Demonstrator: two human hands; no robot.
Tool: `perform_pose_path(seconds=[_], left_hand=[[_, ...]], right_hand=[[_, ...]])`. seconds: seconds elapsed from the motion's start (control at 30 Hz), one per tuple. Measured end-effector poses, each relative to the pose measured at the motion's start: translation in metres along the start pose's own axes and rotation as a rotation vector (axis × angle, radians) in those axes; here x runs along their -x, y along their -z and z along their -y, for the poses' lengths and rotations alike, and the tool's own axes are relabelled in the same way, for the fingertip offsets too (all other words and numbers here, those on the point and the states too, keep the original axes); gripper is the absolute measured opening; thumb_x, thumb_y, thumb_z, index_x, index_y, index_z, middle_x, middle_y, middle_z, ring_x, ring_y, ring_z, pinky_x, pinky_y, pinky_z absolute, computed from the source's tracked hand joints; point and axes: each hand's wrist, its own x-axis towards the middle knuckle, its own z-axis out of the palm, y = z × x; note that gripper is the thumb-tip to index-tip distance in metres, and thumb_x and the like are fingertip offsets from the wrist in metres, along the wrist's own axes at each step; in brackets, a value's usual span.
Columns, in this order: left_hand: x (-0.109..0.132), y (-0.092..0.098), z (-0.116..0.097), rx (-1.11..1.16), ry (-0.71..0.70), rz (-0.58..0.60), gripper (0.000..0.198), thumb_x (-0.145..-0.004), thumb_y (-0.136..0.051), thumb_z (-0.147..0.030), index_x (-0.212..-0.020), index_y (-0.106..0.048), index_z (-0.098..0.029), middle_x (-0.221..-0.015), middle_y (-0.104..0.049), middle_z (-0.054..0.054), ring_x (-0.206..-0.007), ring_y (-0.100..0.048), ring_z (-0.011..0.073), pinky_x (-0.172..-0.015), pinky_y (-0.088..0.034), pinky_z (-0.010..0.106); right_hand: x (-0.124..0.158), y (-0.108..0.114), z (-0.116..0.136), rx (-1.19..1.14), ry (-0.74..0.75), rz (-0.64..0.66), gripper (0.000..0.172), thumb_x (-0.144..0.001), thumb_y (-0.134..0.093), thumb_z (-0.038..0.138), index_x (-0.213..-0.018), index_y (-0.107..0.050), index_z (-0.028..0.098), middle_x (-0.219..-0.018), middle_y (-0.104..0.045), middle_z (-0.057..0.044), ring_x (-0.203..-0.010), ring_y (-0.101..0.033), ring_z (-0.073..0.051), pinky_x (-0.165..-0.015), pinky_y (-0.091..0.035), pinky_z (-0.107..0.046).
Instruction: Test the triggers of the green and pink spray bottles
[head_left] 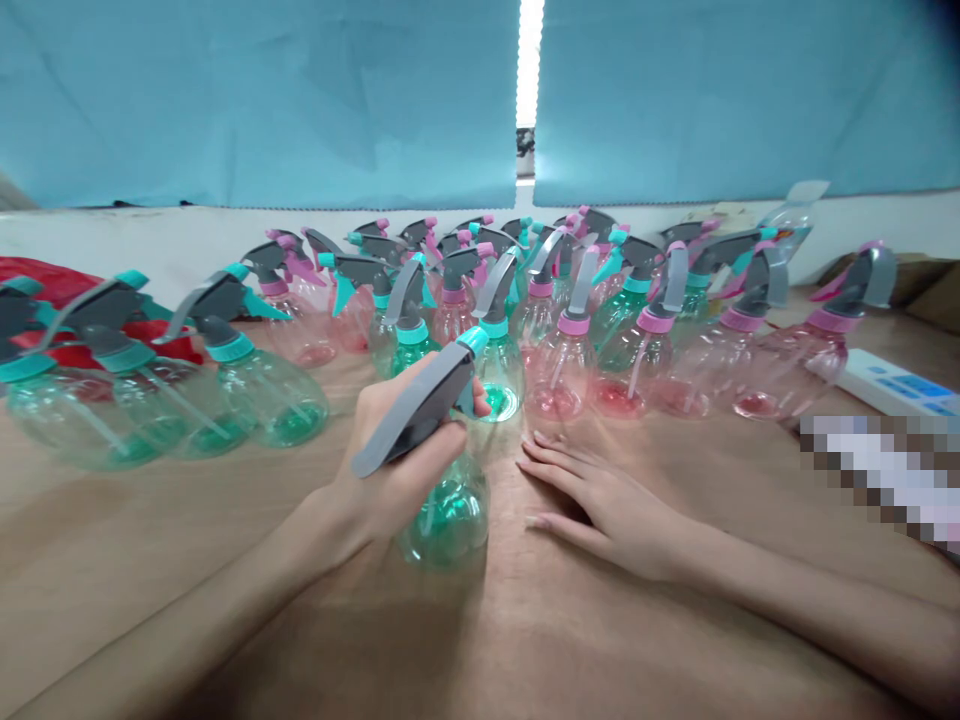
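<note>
My left hand [394, 470] is wrapped round the neck of a green spray bottle [448, 515] that rests on the brown table [525, 640]. Its grey trigger head [416, 410] with a teal nozzle sticks out over my fingers. My right hand [600, 495] lies flat on the table just right of the bottle, fingers stretched out and holding nothing. Behind both hands stand several more spray bottles: green ones [255, 390] to the left and pink ones [652, 370] to the right.
A red object [45, 285] lies at the far left behind the green bottles. At the right edge sit a white flat object [892, 385] and a blurred patch. A blue curtain [262, 100] hangs behind the table.
</note>
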Motion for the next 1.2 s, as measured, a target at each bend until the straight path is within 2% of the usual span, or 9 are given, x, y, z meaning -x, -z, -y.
perform_pose_path(seconds=[0.23, 0.33, 0.47, 0.6, 0.9, 1.03, 1.2], left_hand=[[0.002, 0.001, -0.002, 0.022, 0.019, 0.018, 0.007, -0.077, -0.051, -0.021, -0.081, -0.058, -0.021, -0.077, -0.058, 0.000, -0.064, -0.049, 0.0151, -0.059, -0.038, 0.031], [0.001, -0.001, 0.002, 0.059, 0.005, 0.014, 0.017, -0.078, -0.053, -0.019, -0.092, -0.060, -0.022, -0.079, -0.060, 0.000, -0.065, -0.052, 0.0157, -0.061, -0.042, 0.031], [-0.002, -0.005, 0.005, 0.080, -0.038, -0.025, 0.030, -0.076, -0.055, -0.017, -0.105, -0.059, -0.022, -0.096, -0.065, 0.002, -0.070, -0.055, 0.0158, -0.066, -0.046, 0.031], [-0.002, -0.008, 0.006, 0.079, -0.053, -0.031, 0.029, -0.079, -0.055, -0.017, -0.107, -0.058, -0.022, -0.095, -0.064, 0.002, -0.064, -0.050, 0.0132, -0.065, -0.045, 0.031], [-0.004, -0.010, 0.005, 0.145, -0.045, -0.050, 0.029, -0.077, -0.058, -0.016, -0.106, -0.059, -0.022, -0.104, -0.065, 0.003, -0.071, -0.056, 0.0154, -0.071, -0.049, 0.033], [-0.004, -0.010, 0.005, 0.113, -0.057, -0.044, 0.028, -0.079, -0.058, -0.017, -0.106, -0.059, -0.022, -0.098, -0.065, 0.003, -0.066, -0.053, 0.0139, -0.068, -0.047, 0.032], [-0.003, -0.009, 0.007, 0.120, -0.052, -0.047, 0.028, -0.081, -0.058, -0.019, -0.109, -0.059, -0.022, -0.104, -0.066, 0.004, -0.079, -0.057, 0.0173, -0.075, -0.048, 0.034]], right_hand=[[0.000, 0.000, -0.001, -0.018, 0.011, -0.016, 0.062, -0.095, -0.045, 0.056, -0.147, -0.041, 0.021, -0.152, -0.040, -0.010, -0.142, -0.032, -0.030, -0.115, -0.029, -0.053], [0.000, 0.000, 0.000, 0.000, 0.003, 0.005, 0.064, -0.095, -0.043, 0.058, -0.147, -0.041, 0.019, -0.153, -0.039, -0.010, -0.142, -0.031, -0.029, -0.115, -0.028, -0.053], [-0.001, 0.001, 0.001, 0.029, -0.010, 0.030, 0.067, -0.095, -0.040, 0.060, -0.146, -0.041, 0.016, -0.153, -0.037, -0.010, -0.142, -0.031, -0.029, -0.116, -0.028, -0.052], [-0.001, 0.001, 0.001, 0.021, -0.002, 0.018, 0.066, -0.095, -0.041, 0.059, -0.146, -0.041, 0.017, -0.153, -0.038, -0.010, -0.142, -0.031, -0.029, -0.115, -0.028, -0.052], [-0.001, 0.002, 0.002, -0.010, 0.003, -0.003, 0.065, -0.095, -0.043, 0.058, -0.146, -0.041, 0.019, -0.152, -0.040, -0.011, -0.141, -0.033, -0.030, -0.115, -0.029, -0.052], [0.000, 0.001, 0.001, -0.021, 0.016, -0.019, 0.063, -0.095, -0.045, 0.057, -0.147, -0.041, 0.021, -0.151, -0.041, -0.011, -0.141, -0.034, -0.030, -0.115, -0.029, -0.052], [0.000, 0.000, 0.000, -0.019, 0.008, -0.010, 0.064, -0.095, -0.044, 0.058, -0.146, -0.041, 0.020, -0.152, -0.039, -0.010, -0.141, -0.032, -0.030, -0.115, -0.029, -0.053]])
